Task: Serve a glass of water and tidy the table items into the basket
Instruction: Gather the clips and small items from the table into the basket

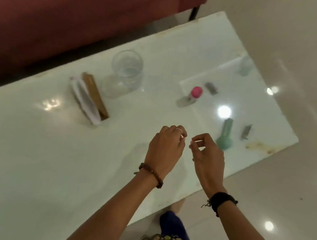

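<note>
My left hand [165, 146] and right hand [207, 156] hover close together over the white bench [52, 157], fingers [195, 142] of each curled narrow, pinched near one another; whether they hold anything I cannot tell. Beyond them the empty glass [125, 73] stands upright beside a white and brown holder [88, 98]. To the right lie a pink-capped bottle [192, 96] and a green bottle [225, 135], well apart.

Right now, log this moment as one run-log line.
left hand: empty, over table | right hand: empty, fingers pinched | glass: upright, untouched | pink-capped bottle, green bottle: on table | basket: not visible
</note>
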Available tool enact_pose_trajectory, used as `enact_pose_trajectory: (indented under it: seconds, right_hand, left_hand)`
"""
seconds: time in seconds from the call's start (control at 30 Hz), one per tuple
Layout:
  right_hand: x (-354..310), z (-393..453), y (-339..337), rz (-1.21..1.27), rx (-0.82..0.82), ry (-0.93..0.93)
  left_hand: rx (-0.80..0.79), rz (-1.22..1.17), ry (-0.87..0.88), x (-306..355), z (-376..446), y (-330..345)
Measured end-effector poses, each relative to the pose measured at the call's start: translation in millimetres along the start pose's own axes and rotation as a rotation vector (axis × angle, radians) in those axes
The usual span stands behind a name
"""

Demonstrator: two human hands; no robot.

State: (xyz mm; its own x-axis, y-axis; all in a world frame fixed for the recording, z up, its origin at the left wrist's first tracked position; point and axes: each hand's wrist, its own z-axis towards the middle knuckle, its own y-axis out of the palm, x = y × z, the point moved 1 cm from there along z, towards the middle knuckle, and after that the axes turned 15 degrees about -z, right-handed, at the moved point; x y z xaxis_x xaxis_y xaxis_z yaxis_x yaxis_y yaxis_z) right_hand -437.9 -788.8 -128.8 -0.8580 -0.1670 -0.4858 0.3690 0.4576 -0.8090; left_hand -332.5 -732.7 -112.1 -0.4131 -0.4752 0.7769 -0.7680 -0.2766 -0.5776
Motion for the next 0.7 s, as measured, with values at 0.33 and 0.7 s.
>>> enact_pose_trajectory:
  seconds: [0.33, 0.7]
  right_hand:
    - [104.5, 92.3, -53.5, 0.025, 0.159, 0.181]
    - [115.4, 112.5, -42.7, 0.102, 0.077, 0.195]
  left_hand:
    - [-0.293, 0.41, 0.312, 68.0, 151.5, 81.3]
    - [-0.339, 0.974, 0.34, 63.1, 205.8, 90.0]
